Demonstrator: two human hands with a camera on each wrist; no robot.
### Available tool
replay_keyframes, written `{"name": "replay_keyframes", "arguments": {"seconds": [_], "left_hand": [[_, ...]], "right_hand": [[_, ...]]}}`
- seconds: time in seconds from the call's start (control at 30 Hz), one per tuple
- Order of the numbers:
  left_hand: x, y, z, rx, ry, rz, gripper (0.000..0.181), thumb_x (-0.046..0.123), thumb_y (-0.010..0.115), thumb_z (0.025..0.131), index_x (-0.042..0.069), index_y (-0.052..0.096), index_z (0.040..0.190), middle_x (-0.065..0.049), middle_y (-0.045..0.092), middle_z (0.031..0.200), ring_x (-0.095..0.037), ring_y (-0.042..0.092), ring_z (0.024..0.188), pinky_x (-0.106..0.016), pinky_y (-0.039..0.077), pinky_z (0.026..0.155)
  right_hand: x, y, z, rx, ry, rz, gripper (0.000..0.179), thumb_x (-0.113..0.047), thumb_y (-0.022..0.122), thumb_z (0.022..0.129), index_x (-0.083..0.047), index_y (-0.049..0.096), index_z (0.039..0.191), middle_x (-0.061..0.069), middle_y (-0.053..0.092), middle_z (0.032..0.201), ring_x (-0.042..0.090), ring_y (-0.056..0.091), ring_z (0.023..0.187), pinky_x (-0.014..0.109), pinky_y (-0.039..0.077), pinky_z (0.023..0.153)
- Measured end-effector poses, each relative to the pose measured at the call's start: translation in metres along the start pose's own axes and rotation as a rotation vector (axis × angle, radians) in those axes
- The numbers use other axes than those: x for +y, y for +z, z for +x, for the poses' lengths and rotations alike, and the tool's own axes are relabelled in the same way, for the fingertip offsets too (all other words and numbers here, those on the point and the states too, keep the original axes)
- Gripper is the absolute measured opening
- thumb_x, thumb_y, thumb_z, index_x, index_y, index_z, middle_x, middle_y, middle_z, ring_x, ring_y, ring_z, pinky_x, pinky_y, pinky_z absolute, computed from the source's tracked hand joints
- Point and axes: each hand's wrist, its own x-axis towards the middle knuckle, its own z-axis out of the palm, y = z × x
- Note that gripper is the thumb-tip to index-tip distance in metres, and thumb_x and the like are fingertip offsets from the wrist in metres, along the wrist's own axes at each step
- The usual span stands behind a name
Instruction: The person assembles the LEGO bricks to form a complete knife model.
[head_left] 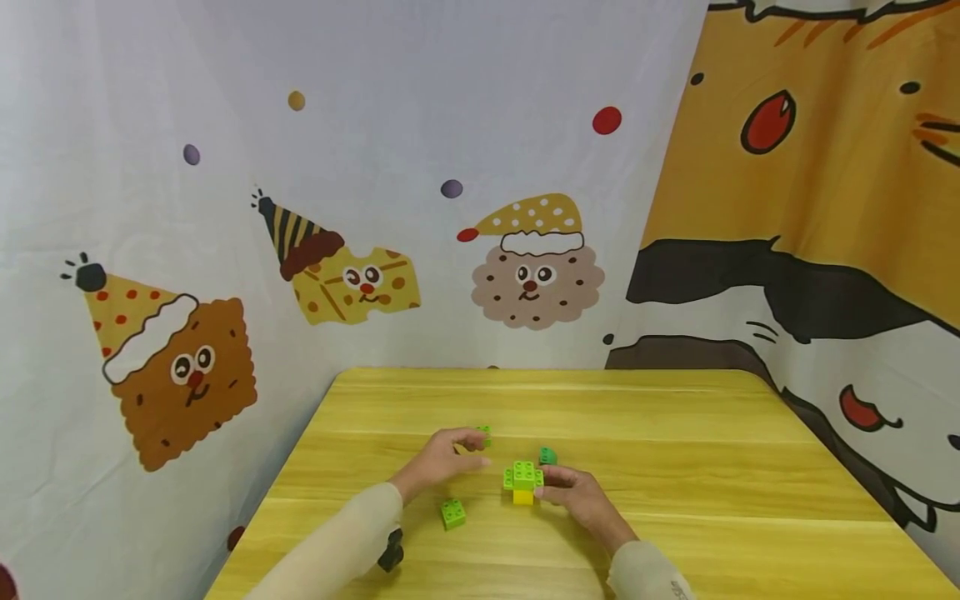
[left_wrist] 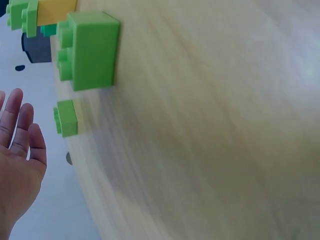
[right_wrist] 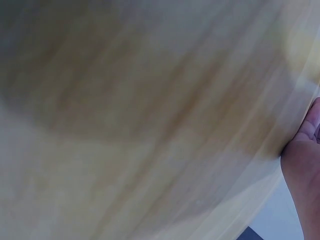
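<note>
In the head view, a small build of toy building blocks (head_left: pixel 523 475) stands near the table's middle, lime green on top and yellow below. My right hand (head_left: pixel 581 497) pinches its right side between thumb and fingers. To the left, my left hand (head_left: pixel 444 460) hovers over the table with loosely bent fingers and nothing in them. Beyond its fingertips a lime green block (head_left: pixel 487 433) shows, partly covered by them. Another lime green block (head_left: pixel 453 513) lies nearer, below the left hand. The left wrist view shows the open left palm (left_wrist: pixel 21 160) beside these blocks. Only part of the right hand (right_wrist: pixel 305 150) enters the right wrist view.
A darker green block (head_left: pixel 548 455) with a rounded side sits just behind the build. The wooden table (head_left: pixel 675 433) reaches back to a hanging cloth (head_left: pixel 420 100) printed with cartoon figures. A black wrist device (head_left: pixel 392 551) shows at the left sleeve.
</note>
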Motion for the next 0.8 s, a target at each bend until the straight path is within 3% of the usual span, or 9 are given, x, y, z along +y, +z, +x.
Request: {"name": "replay_keyframes", "arguments": {"seconds": [0.13, 0.67, 0.8], "left_hand": [[-0.019, -0.004, 0.003, -0.006, -0.011, 0.019, 0.043, 0.024, 0.072, 0.093, 0.005, 0.062, 0.13, -0.013, 0.063, 0.121, -0.03, 0.054, 0.112, -0.044, 0.045, 0.089], [-0.039, -0.02, -0.018, -0.063, -0.101, 0.037, 0.042, 0.024, 0.073, 0.093, 0.006, 0.065, 0.129, -0.002, 0.064, 0.114, -0.023, 0.055, 0.107, -0.044, 0.046, 0.09], [-0.043, -0.023, -0.023, -0.086, -0.095, 0.019, 0.042, 0.021, 0.075, 0.091, 0.004, 0.065, 0.128, -0.004, 0.065, 0.113, -0.025, 0.057, 0.107, -0.044, 0.047, 0.09]], "right_hand": [[0.001, -0.001, 0.001, -0.013, -0.005, 0.002, 0.048, -0.023, 0.078, 0.087, 0.001, 0.065, 0.126, 0.014, 0.067, 0.119, 0.024, 0.061, 0.108, 0.039, 0.051, 0.089], [0.004, 0.0, 0.001, 0.006, 0.014, -0.018, 0.047, -0.024, 0.08, 0.086, -0.001, 0.067, 0.125, 0.012, 0.067, 0.118, 0.024, 0.061, 0.106, 0.039, 0.051, 0.088], [0.005, 0.0, 0.002, 0.008, 0.017, -0.02, 0.047, -0.024, 0.079, 0.086, -0.001, 0.067, 0.126, 0.012, 0.067, 0.118, 0.024, 0.061, 0.107, 0.041, 0.051, 0.089]]}}
